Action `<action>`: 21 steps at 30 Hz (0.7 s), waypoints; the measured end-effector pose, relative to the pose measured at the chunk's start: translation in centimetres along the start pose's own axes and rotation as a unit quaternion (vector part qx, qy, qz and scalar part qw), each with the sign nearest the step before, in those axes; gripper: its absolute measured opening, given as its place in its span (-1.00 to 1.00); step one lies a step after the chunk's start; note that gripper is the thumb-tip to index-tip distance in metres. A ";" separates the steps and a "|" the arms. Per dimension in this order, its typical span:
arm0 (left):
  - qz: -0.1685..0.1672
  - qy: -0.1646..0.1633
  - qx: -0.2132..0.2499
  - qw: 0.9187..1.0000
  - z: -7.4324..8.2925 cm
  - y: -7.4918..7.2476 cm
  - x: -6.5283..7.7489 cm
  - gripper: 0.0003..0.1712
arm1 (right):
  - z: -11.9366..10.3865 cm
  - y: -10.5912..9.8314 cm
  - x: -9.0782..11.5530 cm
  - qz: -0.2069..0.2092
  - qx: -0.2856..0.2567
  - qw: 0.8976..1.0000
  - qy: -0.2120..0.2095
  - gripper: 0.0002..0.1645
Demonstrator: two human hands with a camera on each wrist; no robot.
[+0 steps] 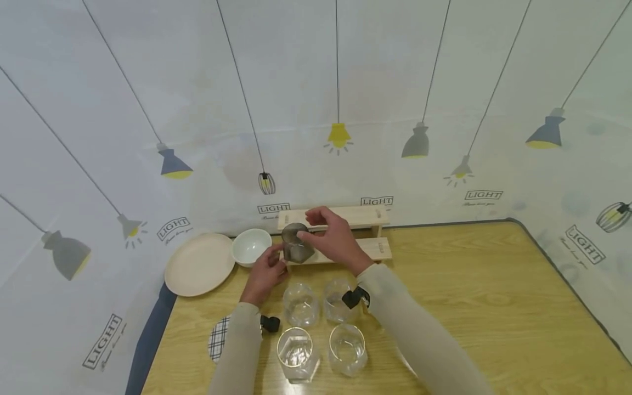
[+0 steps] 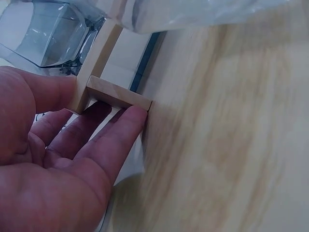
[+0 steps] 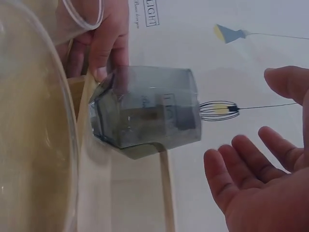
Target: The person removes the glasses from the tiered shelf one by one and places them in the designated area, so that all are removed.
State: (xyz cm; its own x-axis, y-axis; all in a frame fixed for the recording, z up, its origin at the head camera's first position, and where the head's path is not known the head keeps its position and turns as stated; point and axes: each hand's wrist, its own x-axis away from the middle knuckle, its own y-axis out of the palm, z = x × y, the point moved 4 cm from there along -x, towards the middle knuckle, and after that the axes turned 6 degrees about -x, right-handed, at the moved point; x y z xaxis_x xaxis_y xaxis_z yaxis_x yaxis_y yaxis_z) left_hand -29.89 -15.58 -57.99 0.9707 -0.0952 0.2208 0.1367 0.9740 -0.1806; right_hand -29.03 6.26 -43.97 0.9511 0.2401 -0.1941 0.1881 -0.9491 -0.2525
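Note:
A smoky grey tumbler with a faceted base (image 1: pixel 299 252) stands upright on the lower tier of a two-tier wooden rack (image 1: pixel 377 249), at its left end. My left hand (image 1: pixel 265 276) holds that end of the rack. In the left wrist view its thumb lies on the shelf edge and its fingers (image 2: pixel 113 140) reach under, against the short leg. Just above and beside the tumbler is my right hand (image 1: pixel 338 244). The right wrist view shows that hand's fingers (image 3: pixel 248 169) spread and apart from the tumbler (image 3: pixel 149 111), holding nothing.
Several clear glasses (image 1: pixel 348 351), some with gold rims, stand in front of the rack. A pale bowl (image 1: pixel 252 247) and a beige plate (image 1: pixel 199 266) lie to the left. A checked round piece (image 1: pixel 217 340) is partly under the left forearm. A wall rises behind the rack.

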 end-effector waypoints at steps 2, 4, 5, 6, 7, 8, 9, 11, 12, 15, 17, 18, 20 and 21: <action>0.000 -0.001 -0.001 1.000 -0.1 -0.1 -0.1 -0.44 | 0.5 0.4 -0.5 -0.006 0.013 1.000 0.015 -0.31; 0.000 -0.002 -0.001 1.000 -0.1 -0.1 -0.1 -0.44 | 0.8 0.7 -0.9 -0.013 0.034 0.999 0.028 -0.22; 0.001 -0.003 -0.001 1.000 -0.1 -0.1 -0.1 -0.44 | 1.0 0.8 -1.1 -0.017 0.042 0.998 0.034 -0.17; 0.000 -0.004 0.000 1.000 -0.2 -0.1 -0.1 -0.44 | 1.1 1.0 -1.3 -0.021 0.051 0.998 0.040 -0.13; 0.000 -0.002 0.001 1.000 -0.2 -0.1 -0.1 -0.44 | 1.3 1.1 -1.5 -0.025 0.059 0.997 0.045 -0.10; 0.001 -0.002 0.001 1.000 -0.2 -0.1 -0.1 -0.44 | 1.4 1.2 -1.6 -0.028 0.066 0.996 0.050 -0.07; 0.001 -0.002 0.001 1.000 -0.2 -0.1 -0.1 -0.44 | 1.6 1.4 -1.8 -0.031 0.072 0.996 0.053 -0.05; 0.001 0.000 0.001 1.000 -0.3 -0.1 -0.1 -0.45 | 2.0 1.6 -2.0 -0.037 0.082 0.994 0.059 -0.03; 0.000 0.002 0.003 1.000 -0.2 -0.1 -0.1 -0.45 | 2.2 1.7 -2.1 -0.041 0.088 0.993 0.061 -0.02; 0.000 0.003 0.006 1.000 -0.2 -0.1 0.0 -0.46 | 2.6 2.1 -2.2 -0.056 0.103 0.991 0.064 0.01; -0.001 0.004 0.008 1.000 -0.2 -0.1 0.0 -0.47 | 2.9 2.2 -2.2 -0.065 0.110 0.990 0.064 0.02; -0.002 0.005 0.010 1.000 -0.2 -0.1 0.0 -0.47 | 3.1 2.3 -2.3 -0.068 0.113 0.989 0.065 0.03; -0.003 0.007 0.009 1.000 -0.1 -0.1 0.0 -0.48 | 3.4 2.4 -2.3 -0.075 0.117 0.988 0.069 0.05; -0.004 0.007 0.011 1.000 -0.1 -0.1 -0.1 -0.48 | 3.6 2.5 -2.3 -0.078 0.119 0.987 0.070 0.05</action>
State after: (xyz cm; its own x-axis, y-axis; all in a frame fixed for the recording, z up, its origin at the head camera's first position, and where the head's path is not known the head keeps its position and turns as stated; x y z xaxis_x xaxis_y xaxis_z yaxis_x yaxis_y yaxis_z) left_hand -29.94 -15.69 -58.11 0.9723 -0.1061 0.2083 0.1405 0.9774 -0.1578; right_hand -31.66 4.05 -47.55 0.9430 0.3328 -0.0068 0.2875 -0.8244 -0.4875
